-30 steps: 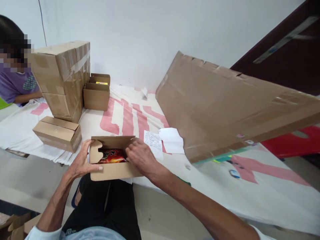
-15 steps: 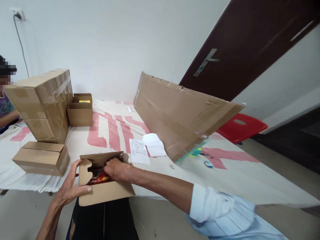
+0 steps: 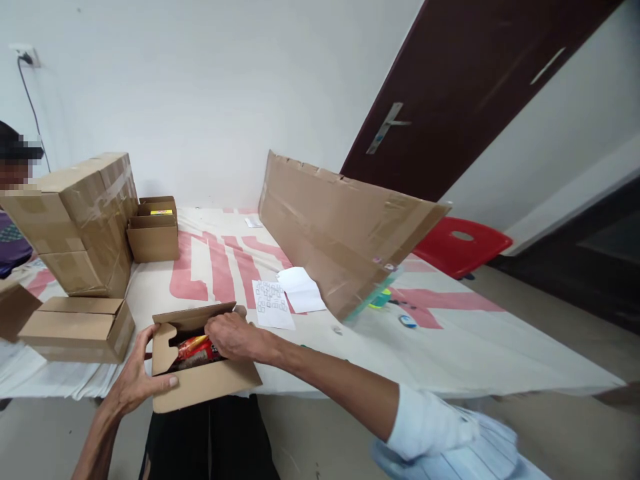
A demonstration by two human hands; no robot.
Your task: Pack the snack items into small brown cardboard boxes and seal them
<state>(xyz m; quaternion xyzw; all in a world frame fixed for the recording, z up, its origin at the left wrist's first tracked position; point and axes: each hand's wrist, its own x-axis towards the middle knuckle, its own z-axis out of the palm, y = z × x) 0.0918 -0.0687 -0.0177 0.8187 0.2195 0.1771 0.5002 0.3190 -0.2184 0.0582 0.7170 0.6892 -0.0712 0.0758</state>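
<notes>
A small open cardboard box (image 3: 207, 388) rests at the table's front edge, its flaps raised. My left hand (image 3: 137, 380) clasps its left end, thumb on the near flap and fingers round the far corner. Inside lies a shiny red packet (image 3: 196, 353) with a yellow-orange part on top. My right hand (image 3: 235, 335) reaches into the box from the right, its fingers curled closed at the packet's right end. The fingertips are partly hidden.
A closed carton (image 3: 75, 330) sits at left, before stacked large boxes (image 3: 95, 220). Behind are a divided box (image 3: 153, 243), papers (image 3: 300, 290), a leaning cardboard sheet (image 3: 340, 233) and a tape roll (image 3: 407, 321). A red chair (image 3: 463, 247) stands beyond; a person (image 3: 17, 167) is far left.
My right hand has shifted slightly within the box, and more of the red packet with its yellow-orange part shows. The left hand keeps its hold. The view has turned slightly.
</notes>
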